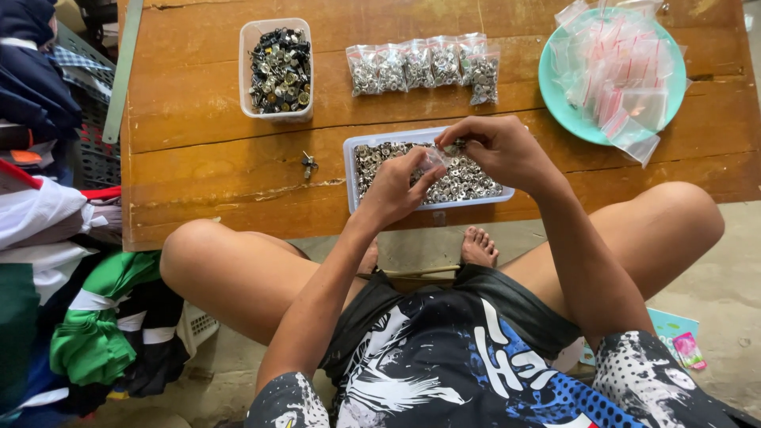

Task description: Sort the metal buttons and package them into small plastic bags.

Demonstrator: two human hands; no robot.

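My left hand (394, 188) and my right hand (501, 147) meet over a shallow white tray (349, 170) full of small silver metal rings. Between their fingertips they pinch a small clear plastic bag (438, 156), held just above the rings. Both hands grip the bag's edges; what is inside it is too small to tell. Beyond the tray lies a row of several filled clear bags (424, 66) of silver pieces.
A white tub (246, 71) of dark and brass metal parts stands at the back left of the low wooden table (198, 135). A teal plate (555, 87) holds empty clear bags. One loose metal piece (308, 163) lies left of the tray. Folded clothes (47, 238) pile at the left.
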